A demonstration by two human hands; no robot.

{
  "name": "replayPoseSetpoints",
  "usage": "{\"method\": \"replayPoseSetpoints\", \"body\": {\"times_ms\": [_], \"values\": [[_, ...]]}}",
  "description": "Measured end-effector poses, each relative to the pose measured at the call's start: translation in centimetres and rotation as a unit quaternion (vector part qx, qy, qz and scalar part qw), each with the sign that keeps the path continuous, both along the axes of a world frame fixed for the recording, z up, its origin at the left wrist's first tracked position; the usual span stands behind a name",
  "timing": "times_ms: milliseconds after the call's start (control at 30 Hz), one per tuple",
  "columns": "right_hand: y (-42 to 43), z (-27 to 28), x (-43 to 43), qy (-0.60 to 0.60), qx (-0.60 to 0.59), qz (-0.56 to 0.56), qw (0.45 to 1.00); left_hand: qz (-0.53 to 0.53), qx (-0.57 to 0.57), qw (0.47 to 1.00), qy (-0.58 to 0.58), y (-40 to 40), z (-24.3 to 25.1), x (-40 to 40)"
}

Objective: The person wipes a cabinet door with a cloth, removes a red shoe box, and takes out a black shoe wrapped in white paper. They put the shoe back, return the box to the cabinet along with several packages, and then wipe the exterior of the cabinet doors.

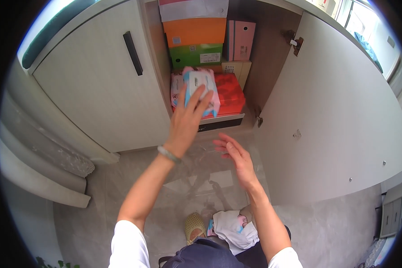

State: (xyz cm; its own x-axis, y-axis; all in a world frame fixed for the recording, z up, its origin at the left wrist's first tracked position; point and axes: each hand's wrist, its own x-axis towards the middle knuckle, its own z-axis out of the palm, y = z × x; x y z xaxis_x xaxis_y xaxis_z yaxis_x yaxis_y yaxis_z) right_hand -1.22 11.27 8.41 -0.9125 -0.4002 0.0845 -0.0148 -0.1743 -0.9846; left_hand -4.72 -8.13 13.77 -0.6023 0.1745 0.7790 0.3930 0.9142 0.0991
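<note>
My left hand [187, 119] reaches into the cupboard with its fingers spread over a soft packet of wipes [199, 78], white, pink and blue. Whether the fingertips press on it cannot be told. A second pink packet [177, 88] lies beside and partly under that one. Both rest on a red box [231, 90], whose front shows a white and black edge [221, 124]. Lower and to the right, above the floor, my right hand [239, 157] holds nothing, and its fingers are loosely bent and apart.
Behind the packets, an orange box [194, 31] sits on a green box [184, 57]; a pink box [246, 42] stands on a beige box [244, 72]. The cupboard door [325, 110] hangs open at right. A white bag [232, 231] with packets lies by my shoe [193, 226].
</note>
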Motion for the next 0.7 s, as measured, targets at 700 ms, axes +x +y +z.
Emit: {"method": "replayPoseSetpoints", "body": {"times_ms": [700], "values": [[12.2, -21.9, 15.4, -0.186, 0.425, 0.056, 0.884, -0.257, -0.155, 0.659, -0.689, 4.4, -22.9, 12.6]]}}
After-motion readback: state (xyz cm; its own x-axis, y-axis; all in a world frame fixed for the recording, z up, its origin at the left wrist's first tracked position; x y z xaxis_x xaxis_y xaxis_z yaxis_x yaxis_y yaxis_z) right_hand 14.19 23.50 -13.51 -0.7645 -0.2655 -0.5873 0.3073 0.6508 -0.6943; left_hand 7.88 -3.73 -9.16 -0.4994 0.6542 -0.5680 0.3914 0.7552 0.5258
